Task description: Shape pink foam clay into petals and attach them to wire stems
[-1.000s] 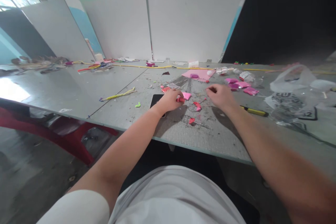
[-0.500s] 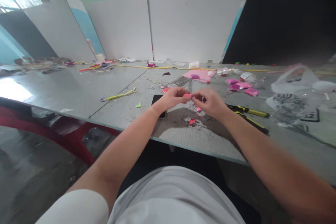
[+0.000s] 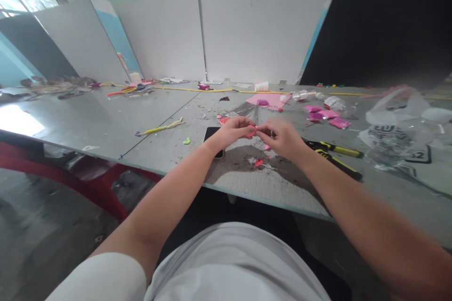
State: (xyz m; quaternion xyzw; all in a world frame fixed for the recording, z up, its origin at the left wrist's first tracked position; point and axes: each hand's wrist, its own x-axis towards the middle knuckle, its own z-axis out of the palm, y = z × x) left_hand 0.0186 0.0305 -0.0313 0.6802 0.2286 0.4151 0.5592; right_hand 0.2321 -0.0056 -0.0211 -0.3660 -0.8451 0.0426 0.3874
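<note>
Pink-red lump (image 3: pixel 251 135): left hand (image 3: pixel 233 130) is pinching it above grey table (image 3: pixel 106 127), right hand (image 3: pixel 280 135) gripping its edge; shaping is apparently proceeding, next move probably calling for light pressure.

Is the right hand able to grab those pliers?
Probably yes: the pliers lie close by, handles uncovered, though the right hand would likely have to release the red lump first.

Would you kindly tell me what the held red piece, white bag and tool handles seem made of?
Held red piece: perhaps modelling clay; matte, softly rounded, partly hidden.
White bag: thin plastic film; shiny, translucent, crinkled.
Tool handles: probably moulded plastic or rubber; dull, two-toned yellow and black.
</note>
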